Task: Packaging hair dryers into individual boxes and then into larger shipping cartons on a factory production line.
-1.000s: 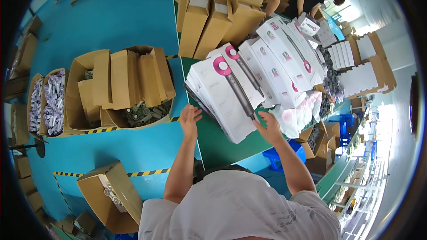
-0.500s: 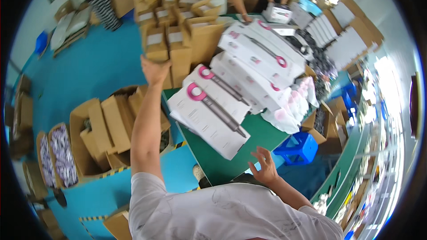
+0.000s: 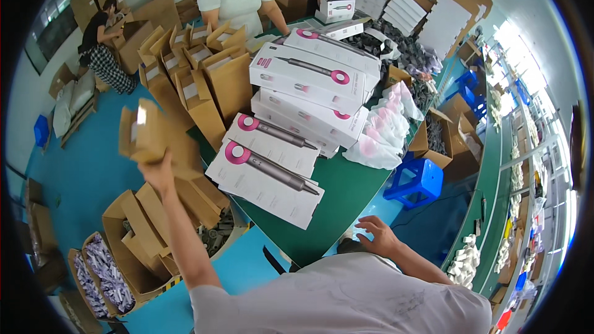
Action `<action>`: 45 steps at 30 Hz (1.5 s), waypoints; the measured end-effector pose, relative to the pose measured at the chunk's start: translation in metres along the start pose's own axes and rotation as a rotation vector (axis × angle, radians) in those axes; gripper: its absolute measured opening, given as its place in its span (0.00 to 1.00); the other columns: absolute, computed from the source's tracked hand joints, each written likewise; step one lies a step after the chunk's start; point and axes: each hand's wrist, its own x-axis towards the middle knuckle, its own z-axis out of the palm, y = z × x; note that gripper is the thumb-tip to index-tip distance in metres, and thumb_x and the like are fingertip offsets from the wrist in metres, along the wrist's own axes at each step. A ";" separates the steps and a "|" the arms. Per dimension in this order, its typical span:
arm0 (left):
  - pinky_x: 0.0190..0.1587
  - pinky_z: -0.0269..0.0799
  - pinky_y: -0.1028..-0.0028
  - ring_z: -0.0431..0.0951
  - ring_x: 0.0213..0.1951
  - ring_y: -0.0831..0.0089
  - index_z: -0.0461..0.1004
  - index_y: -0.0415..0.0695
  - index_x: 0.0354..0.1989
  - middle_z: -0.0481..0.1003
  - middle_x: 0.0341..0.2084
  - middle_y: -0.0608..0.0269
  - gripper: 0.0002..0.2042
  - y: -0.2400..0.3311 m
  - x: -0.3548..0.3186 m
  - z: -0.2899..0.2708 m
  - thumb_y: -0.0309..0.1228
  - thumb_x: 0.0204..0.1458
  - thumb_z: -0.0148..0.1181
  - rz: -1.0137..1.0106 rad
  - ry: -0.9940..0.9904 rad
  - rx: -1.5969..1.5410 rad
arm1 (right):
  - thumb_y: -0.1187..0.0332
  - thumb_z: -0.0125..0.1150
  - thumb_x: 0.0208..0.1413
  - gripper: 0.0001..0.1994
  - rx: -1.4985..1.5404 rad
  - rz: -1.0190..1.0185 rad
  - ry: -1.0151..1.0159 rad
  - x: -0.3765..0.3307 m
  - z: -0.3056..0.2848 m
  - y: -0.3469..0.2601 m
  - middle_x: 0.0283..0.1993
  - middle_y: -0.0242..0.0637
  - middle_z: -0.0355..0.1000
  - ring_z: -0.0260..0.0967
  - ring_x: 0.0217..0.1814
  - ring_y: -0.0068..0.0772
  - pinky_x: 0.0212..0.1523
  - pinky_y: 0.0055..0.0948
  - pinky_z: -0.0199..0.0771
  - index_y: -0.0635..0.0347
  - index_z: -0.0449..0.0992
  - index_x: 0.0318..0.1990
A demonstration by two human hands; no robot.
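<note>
1. Off the worktop's point(image 3: 346, 192) left edge, the left hand point(image 3: 158, 173) is gripping a brown carton point(image 3: 148, 141), tilting; something pale is showing at its blurred end.
2. Just past the right edge, by the near corner, the right hand point(image 3: 378, 238) is hanging with fingers loosely spread, holding nothing visible.
3. Along the left edge, flat white printed packages point(image 3: 266, 195) are overlapping, probably fanned for easy picking.
4. Toward the far-left corner, open brown cartons point(image 3: 228, 89) are standing packed together, likely propping one another; white pieces are filling their tops.
5. Beyond that edge, a big floor carton point(image 3: 115, 218) is holding cardboard pieces point(image 3: 141, 221).
</note>
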 end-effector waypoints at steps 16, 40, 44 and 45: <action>0.47 0.83 0.63 0.86 0.44 0.63 0.75 0.35 0.59 0.83 0.44 0.56 0.48 0.353 -0.396 -0.222 0.35 0.20 0.89 -0.025 -0.748 0.267 | 0.62 0.77 0.62 0.20 0.827 -1.392 -0.204 0.117 -0.138 -0.127 0.53 0.46 0.78 0.80 0.50 0.50 0.50 0.45 0.81 0.64 0.80 0.56; 0.71 0.70 0.58 0.78 0.64 0.65 0.68 0.41 0.65 0.78 0.60 0.57 0.47 0.267 -0.505 -0.032 0.21 0.33 0.92 -0.292 -1.072 -0.441 | 0.39 0.70 0.62 0.27 -0.107 -1.230 -0.275 0.087 -0.139 0.045 0.37 0.40 0.73 0.74 0.40 0.46 0.50 0.43 0.74 0.57 0.73 0.39; 0.70 0.71 0.57 0.78 0.64 0.64 0.67 0.43 0.65 0.78 0.61 0.58 0.47 0.265 -0.496 -0.038 0.21 0.33 0.91 -0.205 -1.126 -0.355 | 0.41 0.73 0.60 0.26 -0.017 -1.248 -0.148 0.078 -0.131 0.049 0.33 0.37 0.71 0.72 0.37 0.45 0.45 0.43 0.74 0.56 0.72 0.34; 0.69 0.73 0.56 0.79 0.64 0.63 0.67 0.44 0.66 0.78 0.61 0.58 0.47 0.263 -0.494 -0.040 0.20 0.33 0.90 -0.180 -1.136 -0.343 | 0.42 0.74 0.59 0.26 0.010 -1.255 -0.122 0.078 -0.130 0.048 0.32 0.36 0.70 0.71 0.36 0.44 0.44 0.43 0.74 0.56 0.71 0.32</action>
